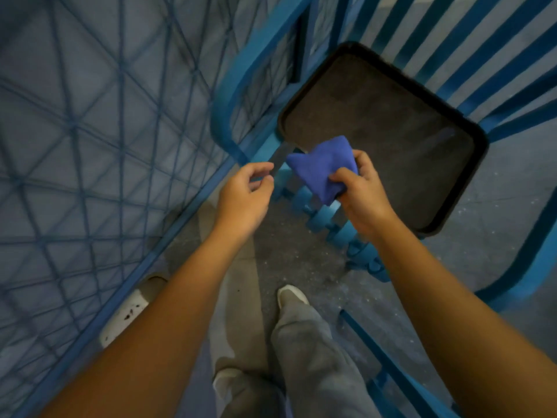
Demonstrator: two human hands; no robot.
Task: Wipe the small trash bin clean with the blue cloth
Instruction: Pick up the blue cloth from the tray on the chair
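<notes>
The small trash bin [376, 116] is dark, rectangular with rounded corners, and seen from above; its inside looks brownish and holds nothing I can make out. It stands among blue metal bars. My right hand [361, 188] grips a bunched blue cloth [322, 167] just over the bin's near rim. My left hand [244, 194] hovers a short way left of the cloth, fingers loosely curled with the thumb and forefinger close together, holding nothing that I can see.
A blue metal frame with woven blue mesh [90, 131] fills the left side. Blue slatted bars [452, 40] surround the bin at the back and right. My grey trousers and white shoes [292, 297] stand on a speckled grey floor [301, 251].
</notes>
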